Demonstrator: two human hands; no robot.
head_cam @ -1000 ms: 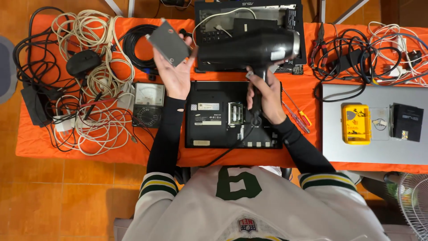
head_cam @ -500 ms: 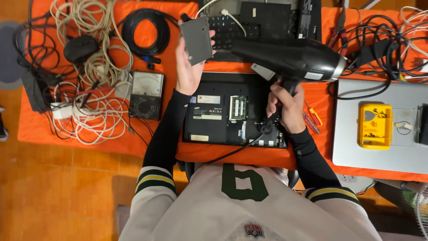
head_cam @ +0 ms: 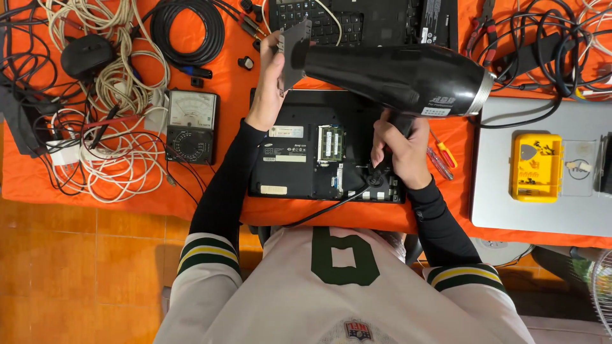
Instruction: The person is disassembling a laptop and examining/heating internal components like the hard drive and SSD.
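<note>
My left hand holds a flat grey rectangular panel up on edge. My right hand grips the handle of a black hair dryer, whose nozzle points left and sits right against the panel. Under both hands lies an upside-down black laptop with its bottom cover off and memory sticks showing. The dryer's black cord runs down off the table's edge.
An orange cloth covers the table. An analog multimeter, white and black cable tangles and a cable coil lie left. A closed silver laptop with a yellow case is right; screwdrivers beside it. Another dark laptop sits behind.
The grey panel has turned from flat-facing to edge-on, and the dryer's nozzle has swung in close against it. The view has shifted left and closer.
</note>
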